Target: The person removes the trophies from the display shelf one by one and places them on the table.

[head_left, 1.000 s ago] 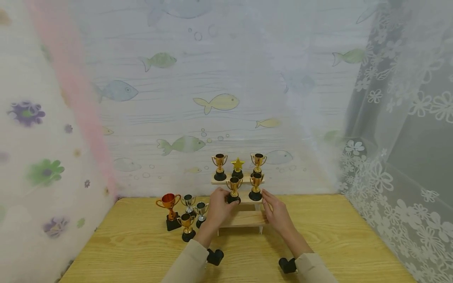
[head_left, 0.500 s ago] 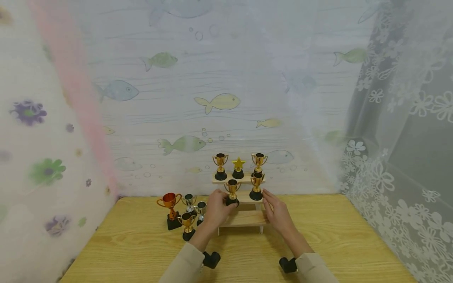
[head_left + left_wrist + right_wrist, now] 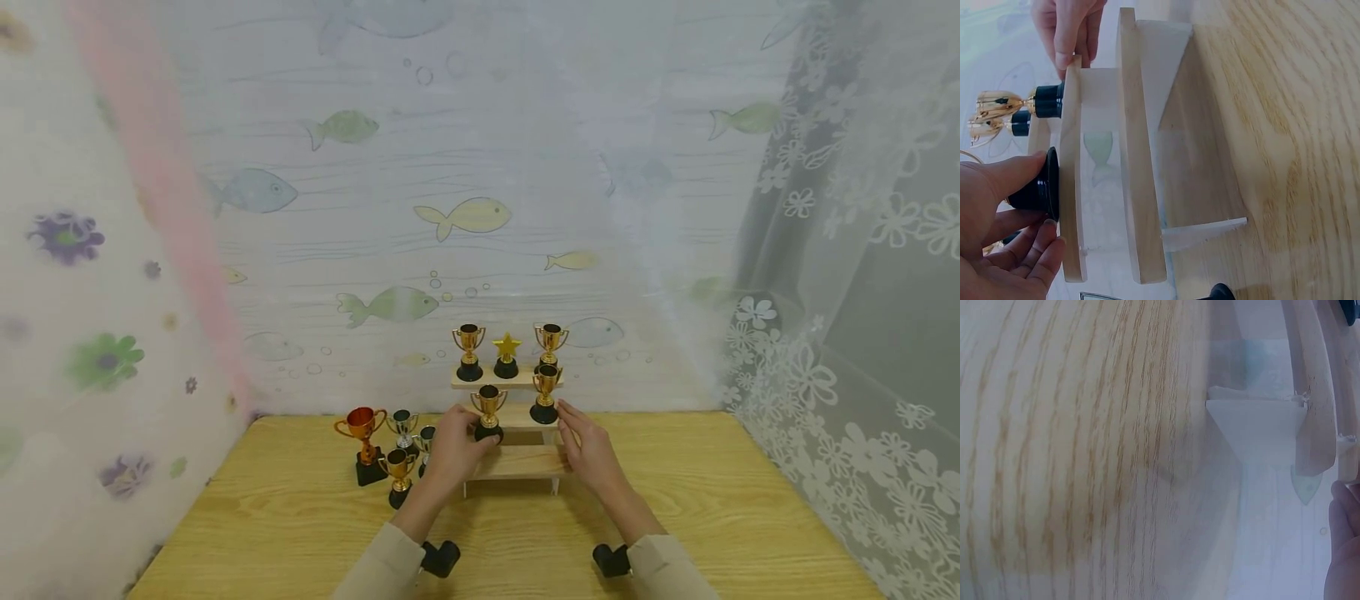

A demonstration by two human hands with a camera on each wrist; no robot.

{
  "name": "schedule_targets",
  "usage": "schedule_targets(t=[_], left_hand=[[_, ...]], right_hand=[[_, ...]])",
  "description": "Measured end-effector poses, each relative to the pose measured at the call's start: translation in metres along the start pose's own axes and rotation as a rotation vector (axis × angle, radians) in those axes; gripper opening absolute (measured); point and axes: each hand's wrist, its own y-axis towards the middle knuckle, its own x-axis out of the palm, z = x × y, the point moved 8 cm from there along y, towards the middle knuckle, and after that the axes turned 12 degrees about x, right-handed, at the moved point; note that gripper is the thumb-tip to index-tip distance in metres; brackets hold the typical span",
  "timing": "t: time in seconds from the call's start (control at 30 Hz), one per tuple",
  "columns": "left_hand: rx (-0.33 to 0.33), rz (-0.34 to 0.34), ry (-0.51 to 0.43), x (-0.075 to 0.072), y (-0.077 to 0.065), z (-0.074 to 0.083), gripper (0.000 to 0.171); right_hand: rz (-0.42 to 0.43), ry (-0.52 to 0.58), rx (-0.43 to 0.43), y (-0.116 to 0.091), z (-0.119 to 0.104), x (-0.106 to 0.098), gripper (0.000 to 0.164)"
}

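Note:
My left hand (image 3: 452, 448) pinches the black base of a small gold trophy cup (image 3: 489, 403) at the left of the middle tier of a wooden display stand (image 3: 521, 462). In the left wrist view, thumb and fingers hold the base (image 3: 1032, 190), which is at the tier's surface; contact is hard to tell. My right hand (image 3: 588, 446) touches the right end of that tier with fairly straight fingers, beside another gold trophy cup (image 3: 546, 387). Only part of this hand (image 3: 1344, 550) shows in the right wrist view.
Two gold cups (image 3: 468, 340) (image 3: 551, 337) and a gold star trophy (image 3: 507, 346) stand on the top tier. On the table left of the stand are an orange-red cup (image 3: 365, 429), two silver cups (image 3: 402, 423) and a gold cup (image 3: 398, 467). A fish-patterned curtain (image 3: 480, 275) hangs behind.
My left hand has shifted the gold trophy cup slightly left and toward me along the middle tier. The right hand has stayed in place at the tier's end.

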Motion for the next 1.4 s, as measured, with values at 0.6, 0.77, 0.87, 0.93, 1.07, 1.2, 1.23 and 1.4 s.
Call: schedule_targets(t=[0.6,0.77,0.87,0.93,1.07,1.2,1.23,1.4], left_hand=[[0.045,0.014,0.002,-0.013,-0.023,-0.005,0.029],[0.046,-0.002,0.003,-0.012,-0.029,-0.008,0.032],[0.056,-0.004,0.005,-0.013,-0.034,-0.008,0.033],[0.068,-0.004,0.008,-0.014,-0.037,-0.008,0.032],[0.071,-0.014,0.005,-0.013,-0.043,-0.009,0.029],[0.036,-0.028,0.002,-0.012,-0.046,-0.013,0.031],[0.026,-0.034,0.003,-0.012,-0.047,-0.015,0.032],[-0.001,-0.05,0.008,-0.011,-0.051,-0.02,0.035]], right_hand=[[-0.021,0.0,0.015,0.0,0.002,0.001,0.036],[-0.019,-0.01,0.012,0.0,0.003,0.002,0.036],[-0.013,-0.005,0.006,0.0,0.002,0.002,0.035],[-0.011,-0.001,0.006,0.0,0.003,0.002,0.035],[-0.012,0.001,0.01,-0.001,0.004,0.002,0.035],[-0.011,-0.001,-0.001,-0.001,0.003,0.002,0.035],[-0.01,-0.001,-0.004,0.0,0.003,0.002,0.035],[-0.018,-0.005,0.002,0.001,0.003,0.002,0.036]])
